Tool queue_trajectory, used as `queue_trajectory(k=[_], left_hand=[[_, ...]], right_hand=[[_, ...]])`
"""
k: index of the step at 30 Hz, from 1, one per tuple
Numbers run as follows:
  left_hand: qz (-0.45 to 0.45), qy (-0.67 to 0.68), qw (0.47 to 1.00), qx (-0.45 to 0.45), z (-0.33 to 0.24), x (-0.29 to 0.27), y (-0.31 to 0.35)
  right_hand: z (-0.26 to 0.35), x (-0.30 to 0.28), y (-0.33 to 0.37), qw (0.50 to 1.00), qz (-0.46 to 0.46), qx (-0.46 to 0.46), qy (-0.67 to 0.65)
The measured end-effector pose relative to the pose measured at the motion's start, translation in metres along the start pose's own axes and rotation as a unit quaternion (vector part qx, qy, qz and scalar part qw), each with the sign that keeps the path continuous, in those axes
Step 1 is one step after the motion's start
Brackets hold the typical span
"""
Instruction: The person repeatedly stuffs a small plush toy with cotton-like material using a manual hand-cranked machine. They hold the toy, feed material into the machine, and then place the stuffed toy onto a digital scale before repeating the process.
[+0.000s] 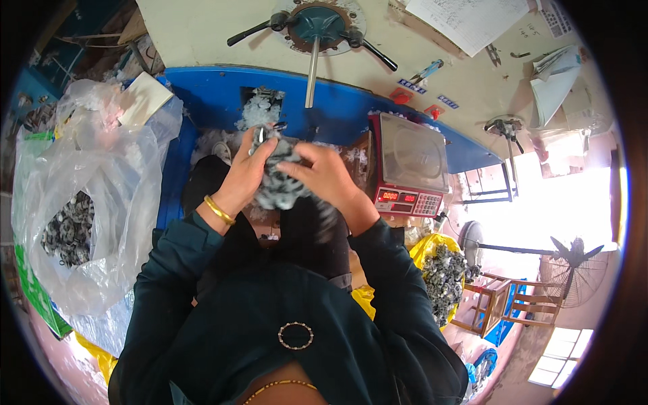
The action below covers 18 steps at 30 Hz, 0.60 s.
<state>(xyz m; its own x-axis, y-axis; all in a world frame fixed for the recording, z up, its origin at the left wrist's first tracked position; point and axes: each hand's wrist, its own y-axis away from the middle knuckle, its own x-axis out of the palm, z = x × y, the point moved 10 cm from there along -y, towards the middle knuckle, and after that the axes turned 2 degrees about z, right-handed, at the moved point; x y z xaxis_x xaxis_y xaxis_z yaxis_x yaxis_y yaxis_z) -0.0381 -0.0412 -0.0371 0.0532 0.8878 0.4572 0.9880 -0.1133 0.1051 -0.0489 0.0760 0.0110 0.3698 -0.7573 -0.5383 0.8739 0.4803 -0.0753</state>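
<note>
Over my lap, my left hand [246,165] is closed round a clump of small black, grey and white pieces [278,190]. A few shiny dark bits show near its thumb. My right hand [324,174] presses curled fingers and thumb into the right side of the same clump. A blurred streak of pieces hangs below the right hand. I cannot make out exactly what kind of pieces these are. Just beyond my hands, a heap of pale scraps [260,111] sits at an opening in the blue panel [202,84].
A machine with a handled hub [317,30] stands on the bench [202,34], its metal rod reaching toward me. To the right is a red digital scale [408,165]. A yellow bag [424,246] of similar pieces stands below it. A large clear plastic bag [115,169] fills the left.
</note>
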Motion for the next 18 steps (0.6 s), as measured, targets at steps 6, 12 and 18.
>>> queue_trajectory(k=[6,12,18], left_hand=[[-0.106,0.003,0.991,0.08,-0.044,0.015,-0.054],[0.046,-0.139,0.989,-0.018,-0.025,0.033,-0.055],[0.032,-0.125,0.989,-0.068,-0.032,0.05,-0.086]], right_hand=[[0.042,-0.072,-0.053,0.937,-0.255,-0.118,0.208],[0.012,-0.091,-0.094,0.935,-0.249,-0.154,0.199],[0.008,-0.115,-0.145,0.908,-0.312,-0.142,0.24]])
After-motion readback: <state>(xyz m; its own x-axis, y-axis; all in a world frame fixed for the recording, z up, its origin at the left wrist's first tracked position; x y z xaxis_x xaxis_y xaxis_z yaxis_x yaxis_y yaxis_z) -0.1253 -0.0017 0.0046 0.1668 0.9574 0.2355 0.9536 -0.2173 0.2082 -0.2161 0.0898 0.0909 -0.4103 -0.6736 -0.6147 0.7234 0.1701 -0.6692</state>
